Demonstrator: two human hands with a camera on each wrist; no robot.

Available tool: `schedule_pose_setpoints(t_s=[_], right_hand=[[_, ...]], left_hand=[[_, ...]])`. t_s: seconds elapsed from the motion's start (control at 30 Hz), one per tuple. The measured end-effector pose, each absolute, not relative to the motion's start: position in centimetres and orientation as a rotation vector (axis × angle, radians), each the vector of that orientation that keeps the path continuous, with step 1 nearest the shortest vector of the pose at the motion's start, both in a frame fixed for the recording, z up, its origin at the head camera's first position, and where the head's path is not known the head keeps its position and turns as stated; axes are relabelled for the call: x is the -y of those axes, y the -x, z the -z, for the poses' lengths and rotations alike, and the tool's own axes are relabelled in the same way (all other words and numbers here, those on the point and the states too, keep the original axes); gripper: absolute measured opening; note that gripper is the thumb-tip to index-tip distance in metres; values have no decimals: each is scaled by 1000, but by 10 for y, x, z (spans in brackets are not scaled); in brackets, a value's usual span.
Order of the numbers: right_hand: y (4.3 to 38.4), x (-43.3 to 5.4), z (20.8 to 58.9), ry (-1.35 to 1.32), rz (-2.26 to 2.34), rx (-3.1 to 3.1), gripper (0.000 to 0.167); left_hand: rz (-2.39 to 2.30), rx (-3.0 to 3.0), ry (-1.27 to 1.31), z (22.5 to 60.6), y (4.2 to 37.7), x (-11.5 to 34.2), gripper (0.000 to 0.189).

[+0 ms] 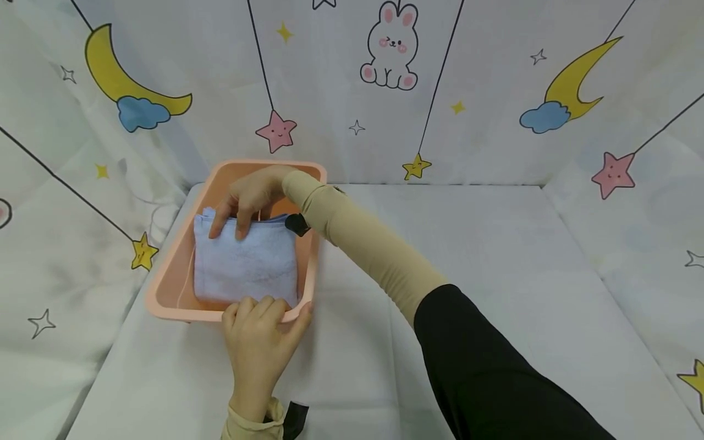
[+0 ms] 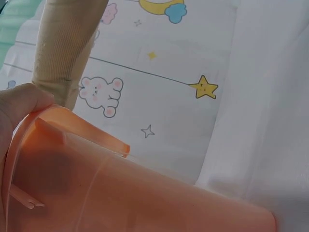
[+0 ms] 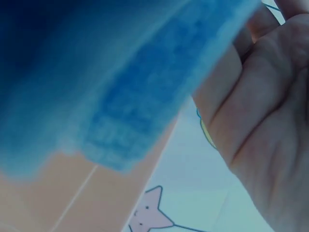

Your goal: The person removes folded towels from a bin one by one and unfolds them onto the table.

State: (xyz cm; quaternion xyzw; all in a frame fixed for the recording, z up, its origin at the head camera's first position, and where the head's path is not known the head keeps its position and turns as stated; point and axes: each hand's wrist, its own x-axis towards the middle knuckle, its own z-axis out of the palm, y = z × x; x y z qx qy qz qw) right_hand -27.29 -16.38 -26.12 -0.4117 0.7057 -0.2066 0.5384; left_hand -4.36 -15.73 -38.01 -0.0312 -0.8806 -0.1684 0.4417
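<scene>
Near the white counter's (image 1: 467, 293) far-left corner, the right hand (image 1: 255, 190) pinches a folded light-blue cloth towel (image 1: 244, 263) inside a peach rectangular plastic basin (image 1: 177, 278); the left hand (image 1: 257, 345) grips its near rim.

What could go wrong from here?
Likely risks:
1. The right hand grips the folded light-blue cloth towel near its upper edge, so the lower layers might fall open if lifted.
2. The towel sits close to the right wall of the peach rectangular plastic basin, so it could rub or snag there.
3. The left hand holds only the basin's near rim; pulling could slide or tip it.
</scene>
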Motion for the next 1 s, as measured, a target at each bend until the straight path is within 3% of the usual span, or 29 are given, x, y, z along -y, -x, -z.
schedule_pose_setpoints(t_s=[0.57,1.0], right_hand=[[276,136,249,1219,682,-1726,41],[258,109,218,1355,863,-1728,41]], left_hand=[[436,2212,78,380,43,156,51],[420,2228,72,380,42,155,54]])
